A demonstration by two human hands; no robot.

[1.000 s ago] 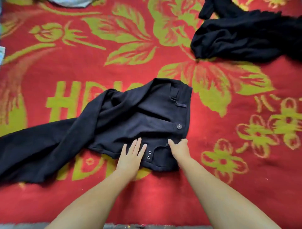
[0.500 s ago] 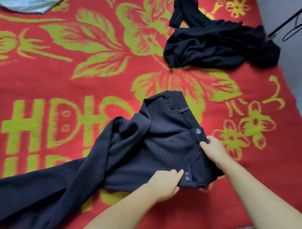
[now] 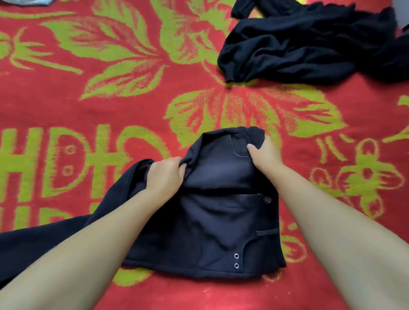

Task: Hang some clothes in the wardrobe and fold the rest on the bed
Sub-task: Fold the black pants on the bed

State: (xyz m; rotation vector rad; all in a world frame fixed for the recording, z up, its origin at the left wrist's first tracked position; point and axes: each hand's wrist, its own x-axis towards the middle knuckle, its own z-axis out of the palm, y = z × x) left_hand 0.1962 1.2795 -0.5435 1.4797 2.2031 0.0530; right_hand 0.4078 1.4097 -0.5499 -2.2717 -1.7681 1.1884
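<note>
**Dark Trousers Gripped at the Waist for Folding**

Dark navy cloth is gathered in both hands. The left hand (image 3: 164, 174) is curled round a bunch of fabric at the left side of the dark navy cotton trousers (image 3: 212, 223), near where the leg branches away, and the right hand (image 3: 264, 158) is closed on the far right corner of the waistband, thumb laid over the top. Held at these two points, the far half of the waist section is lifted slightly off the bed, apparently so that it can be drawn taut or folded over the near half; which of the two is intended cannot be told.

The near part of the trousers is left flat on the bed, directly between the forearms. A round dark metal button (image 3: 267, 200) is seen at the right edge, and two small silver eyelets (image 3: 236, 260) near the lower hem of the flap. One trouser leg (image 3: 44, 241) is stretched away to the left beneath the left forearm, not yet folded.

Beneath everything the red woven blanket with yellow-green flower patterns (image 3: 110, 99) is spread over the bed. Well apart, at the far right, a crumpled black garment (image 3: 309, 46) is heaped, presumably awaiting its turn. A pale grey cloth (image 3: 26, 1) is just visible at the far left edge.
</note>
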